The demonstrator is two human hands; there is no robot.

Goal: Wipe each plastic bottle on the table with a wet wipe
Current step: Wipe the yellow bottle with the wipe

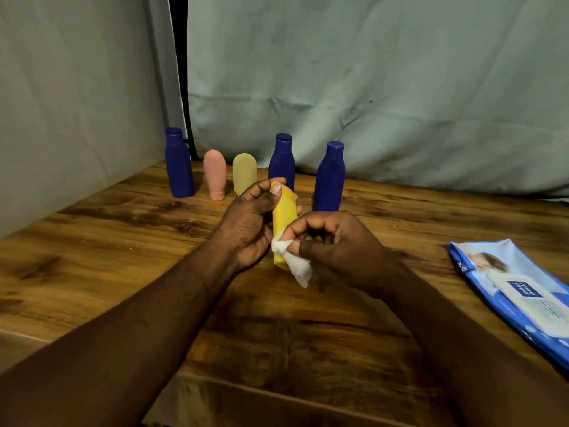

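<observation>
Wiping the yellow bottle [284, 217].
The left hand [246, 223] grips it, the right hand [335, 241] pinches the wet wipe [295, 266]; next, rub all round.

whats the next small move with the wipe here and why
Probably slide the wet wipe up along the yellow bottle. The right hand pinches the wipe against the bottle's lower end and the left hand grips its upper part, so most of the bottle's length lies above the wipe, likely not yet wiped.
</observation>
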